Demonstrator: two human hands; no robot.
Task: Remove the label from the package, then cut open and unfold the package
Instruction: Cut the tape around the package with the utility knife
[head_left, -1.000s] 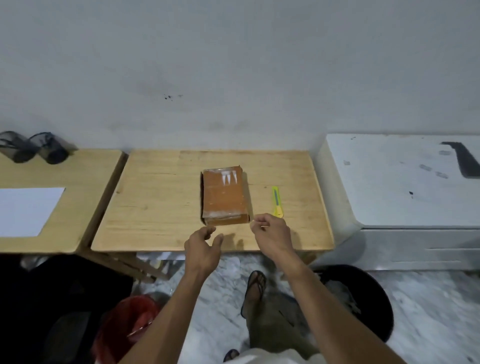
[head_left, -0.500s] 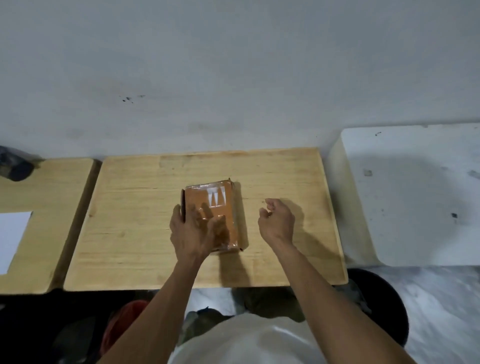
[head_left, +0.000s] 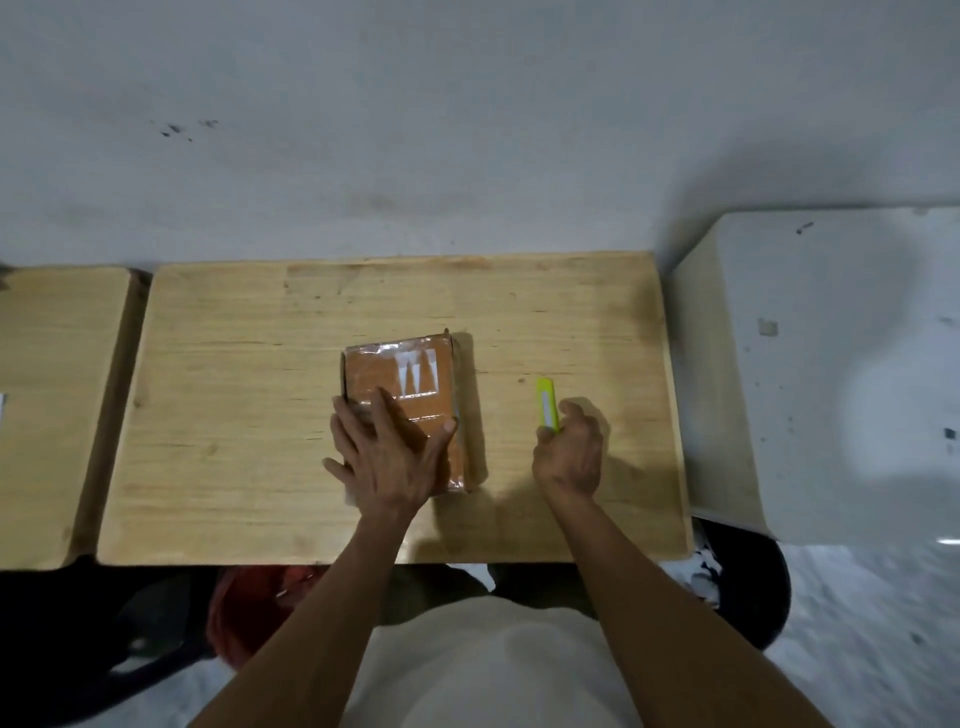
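A brown package (head_left: 410, 379) wrapped in clear tape lies in the middle of the wooden table (head_left: 234, 415); white tape strips show on its far right part. My left hand (head_left: 387, 457) lies flat on the package's near half, fingers spread, pressing it down. A yellow utility knife (head_left: 547, 405) lies on the table to the right of the package. My right hand (head_left: 569, 452) is curled over the knife's near end, fingers closing around it. Whether the knife is lifted off the table I cannot tell.
A second wooden table (head_left: 52, 405) adjoins on the left. A white cabinet (head_left: 831, 364) stands to the right. Under the table's front edge are a red bucket (head_left: 249, 603) and a black bin (head_left: 748, 587). A white wall is behind.
My left hand settled flat on the package. My right hand moved right and closed over the yellow knife's near end. The view shifted closer and more downward.
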